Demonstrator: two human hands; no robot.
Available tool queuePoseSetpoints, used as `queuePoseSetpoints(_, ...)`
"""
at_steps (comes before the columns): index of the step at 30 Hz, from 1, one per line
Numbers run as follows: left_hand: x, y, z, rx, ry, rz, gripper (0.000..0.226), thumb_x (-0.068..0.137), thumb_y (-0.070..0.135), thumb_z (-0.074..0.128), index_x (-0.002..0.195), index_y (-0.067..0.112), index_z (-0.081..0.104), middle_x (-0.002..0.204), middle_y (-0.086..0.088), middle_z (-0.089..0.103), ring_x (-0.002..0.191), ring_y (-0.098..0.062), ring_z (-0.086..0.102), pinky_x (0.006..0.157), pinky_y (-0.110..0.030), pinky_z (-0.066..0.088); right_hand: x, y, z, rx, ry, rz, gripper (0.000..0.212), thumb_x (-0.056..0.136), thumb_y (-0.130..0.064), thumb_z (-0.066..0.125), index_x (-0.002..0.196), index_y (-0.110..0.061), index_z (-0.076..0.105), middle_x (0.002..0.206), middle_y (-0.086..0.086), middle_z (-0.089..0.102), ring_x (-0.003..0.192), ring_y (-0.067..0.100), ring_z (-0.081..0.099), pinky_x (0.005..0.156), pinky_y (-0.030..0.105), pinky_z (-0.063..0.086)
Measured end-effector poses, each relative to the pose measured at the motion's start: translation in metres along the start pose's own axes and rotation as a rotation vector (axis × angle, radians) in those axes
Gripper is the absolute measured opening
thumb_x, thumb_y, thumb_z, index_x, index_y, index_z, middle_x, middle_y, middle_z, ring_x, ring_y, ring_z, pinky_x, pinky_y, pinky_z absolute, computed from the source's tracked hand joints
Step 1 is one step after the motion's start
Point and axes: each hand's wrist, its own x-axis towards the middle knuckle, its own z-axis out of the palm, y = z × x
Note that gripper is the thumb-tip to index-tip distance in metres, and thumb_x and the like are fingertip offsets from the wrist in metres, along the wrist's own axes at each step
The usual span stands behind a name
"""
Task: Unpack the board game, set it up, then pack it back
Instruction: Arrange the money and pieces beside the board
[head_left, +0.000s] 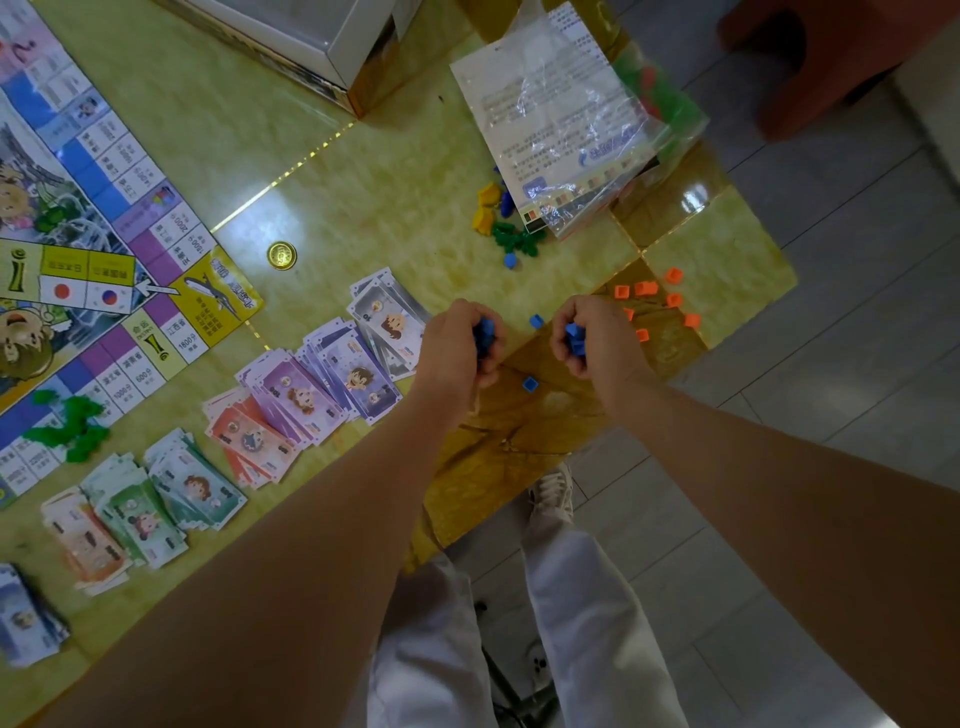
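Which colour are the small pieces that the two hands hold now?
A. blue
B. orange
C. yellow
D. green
A. The left hand and the right hand each grip blue pieces, which show at the edge of each grip; the orange pieces lie loose on the table.

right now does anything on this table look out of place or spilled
Yes: small orange plastic houses lie scattered near the yellow table's right edge, and two small blue plastic cubes lie loose between the left hand and right hand. A heap of green plastic pieces rests on the printed game board's border.
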Motion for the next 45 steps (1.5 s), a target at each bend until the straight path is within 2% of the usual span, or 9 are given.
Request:
queuePoseSetpoints(5,0.003,0.017,0.007,-0.293,-0.108,-0.066,0.035,0.093,0.02,0.033,0.063,0.008,0.048,0.062,-0.008,0.049,0.052,-0.017,0.041,0.047,-0.024,0.039,0.009,-0.016,0.002,0.28,0.044,0.127,0.032,0.086,-0.003,0.031,0.064,-0.006,0.055,0.062,0.006,0.054,0.051,0.015,0.043,0.049,0.025,0.034)
queuePoseSetpoints(10,0.014,0.016,0.008,-0.226,-0.005,-0.007,0.026,0.098,0.011,0.044,0.079,0.008,0.062,0.067,-0.005,0.06,0.056,-0.013,0.049,0.051,-0.024,0.046,0.014,-0.012,-0.001,-0.297,0.103,-0.126,0.018,0.088,-0.012,0.056,0.073,-0.011,0.067,0.058,-0.013,0.054,0.05,0.0,0.046,0.051,0.014,0.037)
queuePoseSetpoints(17,0.022,0.029,0.016,0.179,0.16,0.043,0.033,0.086,0.003,0.036,0.064,0.011,0.059,0.058,0.001,0.048,0.051,-0.009,0.04,0.048,-0.019,0.034,0.021,0.002,0.003,-0.82,0.084,-0.347,0.021,0.085,-0.028,0.069,0.104,-0.023,0.062,0.106,-0.007,0.061,0.092,0.009,0.057,0.074,0.027,0.046)
queuePoseSetpoints(24,0.035,0.029,0.027,0.672,0.355,0.211,0.046,0.095,0.035,0.047,0.056,0.015,0.036,0.052,0.0,0.031,0.049,-0.017,0.027,0.05,-0.027,0.02,0.026,0.003,-0.003,-0.813,0.08,-0.426,0.009,0.093,-0.021,0.06,0.101,-0.018,0.063,0.102,-0.003,0.063,0.09,0.012,0.058,0.076,0.028,0.048)
queuePoseSetpoints(29,0.048,0.029,0.033,1.061,0.428,0.264,0.054,0.09,0.052,0.054,0.051,0.016,0.045,0.051,-0.001,0.045,0.05,-0.017,0.045,0.045,-0.027,0.026,0.031,-0.001,-0.008,-0.541,0.053,-0.371,0.008,0.094,-0.021,0.06,0.097,-0.014,0.061,0.077,-0.013,0.053,0.07,0.002,0.05,0.065,0.018,0.038)
queuePoseSetpoints(34,0.06,0.028,0.035,1.187,0.433,0.284,0.048,0.092,0.048,0.052,0.059,0.013,0.045,0.057,-0.001,0.042,0.059,-0.023,0.047,0.047,-0.029,0.023,0.031,-0.001,-0.02,-0.683,0.09,-0.372,0.014,0.091,-0.027,0.062,0.103,-0.021,0.058,0.076,-0.013,0.048,0.061,0.004,0.043,0.057,0.023,0.033)
queuePoseSetpoints(38,0.054,0.028,0.03,1.1,0.423,0.315,0.044,0.09,0.034,0.051,0.054,0.013,0.034,0.053,-0.002,0.033,0.048,-0.017,0.032,0.046,-0.029,0.02,0.031,-0.007,-0.02,-0.862,0.129,-0.371,0.029,0.09,-0.032,0.063,0.116,-0.024,0.053,0.112,-0.007,0.059,0.09,0.011,0.058,0.073,0.031,0.049)
queuePoseSetpoints(41,0.044,0.025,0.026,0.91,0.354,0.292,0.039,0.089,0.024,0.049,0.055,0.013,0.036,0.052,-0.001,0.027,0.048,-0.015,0.024,0.048,-0.028,0.016,0.034,-0.008,-0.014,-0.925,0.158,-0.377,0.028,0.09,-0.029,0.064,0.115,-0.024,0.054,0.113,-0.005,0.061,0.093,0.016,0.061,0.075,0.036,0.052)
queuePoseSetpoints(45,0.033,0.031,0.012,0.42,0.194,0.195,0.036,0.087,0.012,0.041,0.056,0.008,0.059,0.053,0.007,0.049,0.049,-0.008,0.04,0.049,-0.025,0.031,0.04,-0.011,0.0,-0.951,0.183,-0.375,0.013,0.094,-0.027,0.058,0.105,-0.02,0.058,0.099,-0.003,0.059,0.085,0.017,0.058,0.068,0.034,0.046)
